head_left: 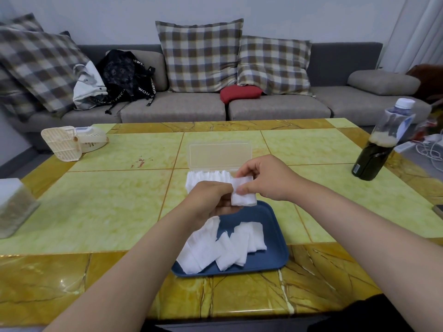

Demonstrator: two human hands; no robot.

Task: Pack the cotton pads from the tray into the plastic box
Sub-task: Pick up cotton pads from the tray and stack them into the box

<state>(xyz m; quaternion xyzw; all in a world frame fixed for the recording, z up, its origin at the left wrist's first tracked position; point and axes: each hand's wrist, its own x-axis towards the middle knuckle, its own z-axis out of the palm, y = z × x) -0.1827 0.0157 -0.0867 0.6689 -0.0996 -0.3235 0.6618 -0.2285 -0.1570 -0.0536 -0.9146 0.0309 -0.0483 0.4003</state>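
A blue tray sits near the table's front edge with several white cotton pads lying overlapped in it. Just behind it stands a clear plastic box with its lid raised; a row of pads stands upright inside. Above the tray's far edge, my left hand and my right hand both pinch a small stack of cotton pads, the left from the left side, the right from above.
A cream fan lies at the table's far left, a white-topped container at the left edge, a dark bottle at the right edge. A phone corner shows far right. A sofa with cushions stands behind.
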